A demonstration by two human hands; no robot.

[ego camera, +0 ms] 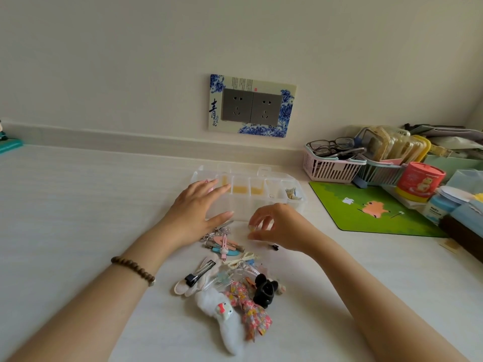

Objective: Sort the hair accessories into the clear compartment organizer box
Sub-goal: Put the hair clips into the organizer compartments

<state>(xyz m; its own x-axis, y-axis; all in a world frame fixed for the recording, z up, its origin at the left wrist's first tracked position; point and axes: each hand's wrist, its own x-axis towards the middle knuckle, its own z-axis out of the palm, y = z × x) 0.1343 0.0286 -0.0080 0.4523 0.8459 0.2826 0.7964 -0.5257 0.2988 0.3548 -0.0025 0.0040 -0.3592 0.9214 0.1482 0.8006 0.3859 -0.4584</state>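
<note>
The clear compartment organizer box (295, 202) lies on the white table near the wall, lid open toward the back. Yellow items fill some middle compartments and a small grey piece (292, 193) sits in the right end one. My left hand (198, 210) rests flat with fingers spread on the box's left part. My right hand (277, 226) pinches a small yellowish accessory (251, 228) between thumb and fingers just in front of the box. A pile of hair accessories (230, 278) lies nearer me: a black claw clip (265, 290), a floral bow (251, 309), a white plush cat clip (224, 312), metal clips.
A green mat (373, 207) lies to the right of the box. Behind it stand a pink basket (329, 165) with glasses, a second basket with packets, a red round tin (418, 181) and bottles. A double wall socket (252, 105) is above the box.
</note>
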